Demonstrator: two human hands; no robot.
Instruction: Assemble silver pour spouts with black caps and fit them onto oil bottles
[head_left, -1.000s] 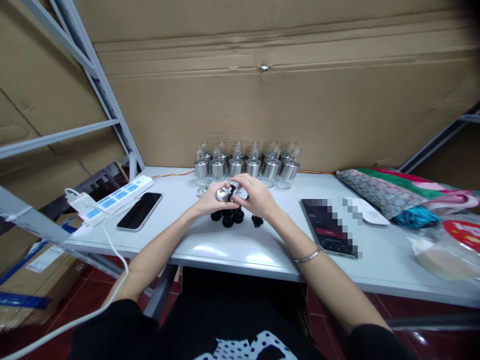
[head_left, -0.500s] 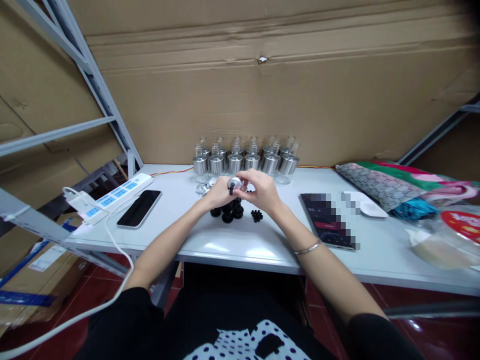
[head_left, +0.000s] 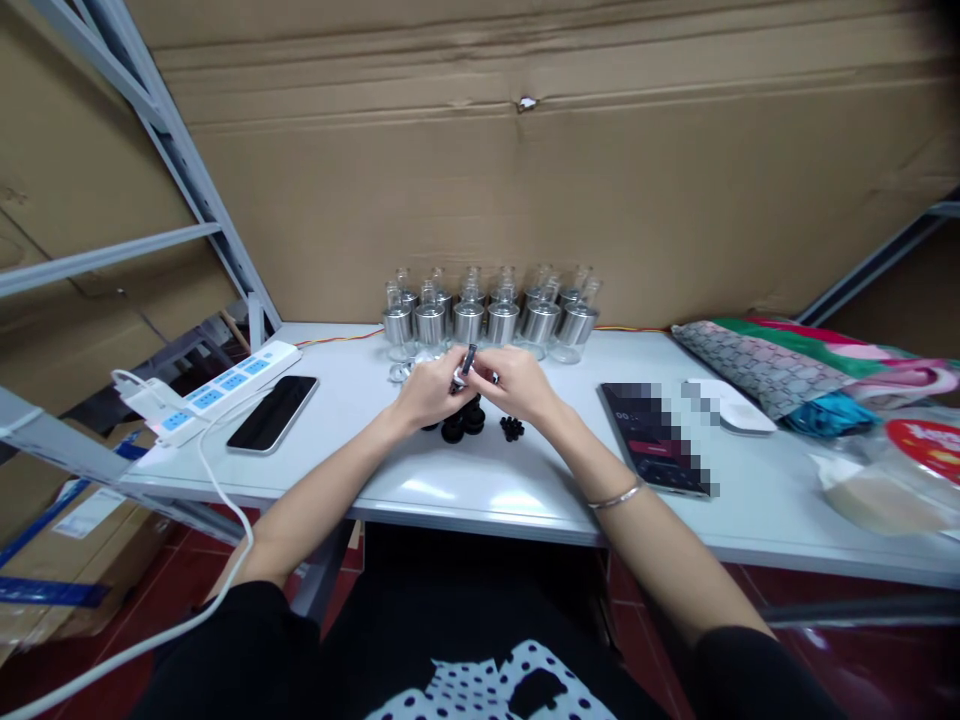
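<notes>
Above the front of the desk my left hand [head_left: 431, 390] and my right hand [head_left: 521, 382] meet, fingers closed together around a small silver-and-black cap-like part [head_left: 469, 358]. Its black piece points upward between the fingertips; fingers hide much of the silver. Just below the hands lies a pile of round black parts [head_left: 454, 430], partly covered by them. A cluster of tiny black pieces [head_left: 512, 429] rests to its right. Silver parts [head_left: 400, 373] sit behind my left hand. Beyond stand two rows of glass bottles with metal sleeves [head_left: 469, 322], open necks upward.
On the left are a dark-screened phone [head_left: 273, 414] and a white power strip [head_left: 225, 392] with a trailing cable [head_left: 225, 590]. A second phone [head_left: 652, 440], a white pad [head_left: 739, 410], a patterned bag [head_left: 757, 375] and a tape roll [head_left: 885, 480] lie right. Cardboard [head_left: 450, 180] stands behind.
The cap-like part has turned in my fingers, from its round silver face showing to its black piece pointing up. My left hand has shifted and curled more around it. The view has moved slightly.
</notes>
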